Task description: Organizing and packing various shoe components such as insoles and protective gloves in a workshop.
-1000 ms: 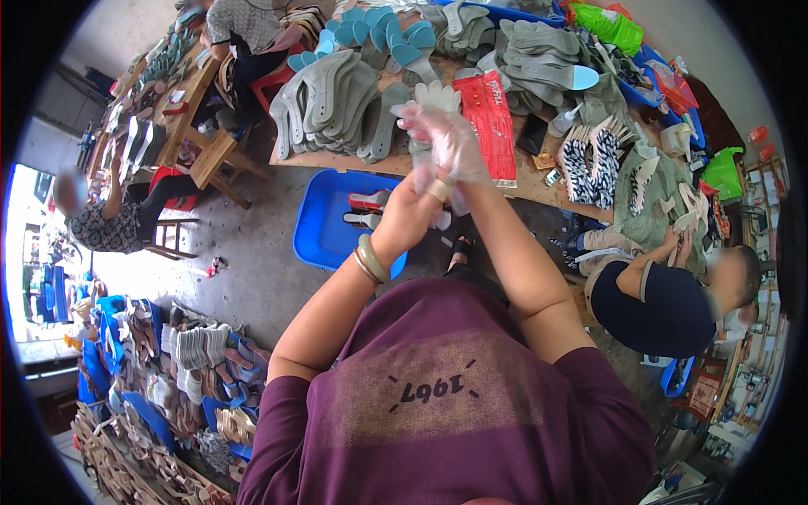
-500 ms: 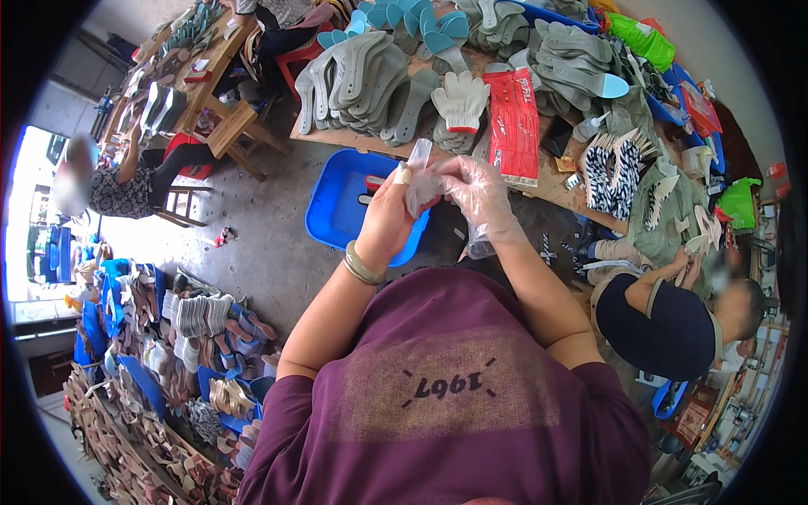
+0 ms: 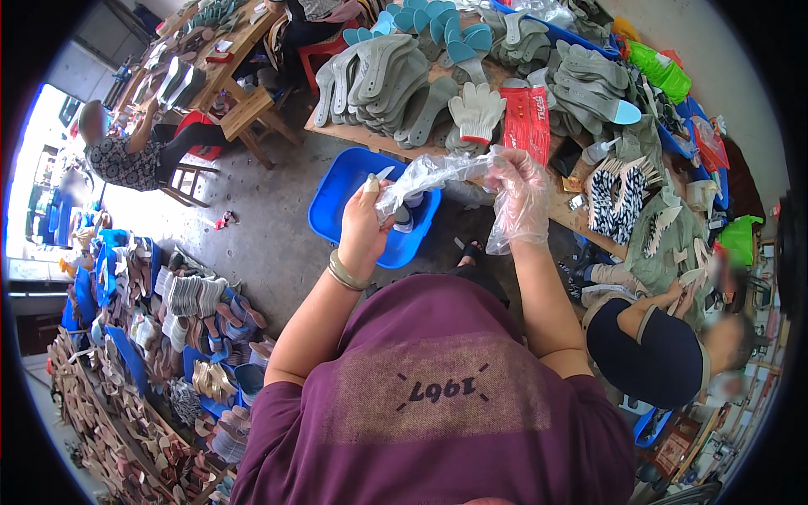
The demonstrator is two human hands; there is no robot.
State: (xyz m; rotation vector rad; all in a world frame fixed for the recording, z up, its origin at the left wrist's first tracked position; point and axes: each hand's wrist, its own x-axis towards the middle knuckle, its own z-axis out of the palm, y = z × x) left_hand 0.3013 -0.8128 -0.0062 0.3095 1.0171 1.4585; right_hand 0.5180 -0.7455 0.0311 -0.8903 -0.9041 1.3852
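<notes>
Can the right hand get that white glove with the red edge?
Probably yes: the white glove lies uncovered just ahead of the right hand. But that hand holds clear plastic and might need to let go first.

– Where does this view sit?
– On the wearer's head, at the left of a side-by-side fisheye pair, pitched steeply down over the maroon T-shirt and facing forward
– How near is everything?
– The T-shirt is closest, filling the lower middle; the left hand and right hand come next; the wooden worktable lies farther, toward the top
– And how wide?
– Wide enough for a co-worker at right and piled shoes at lower left
</notes>
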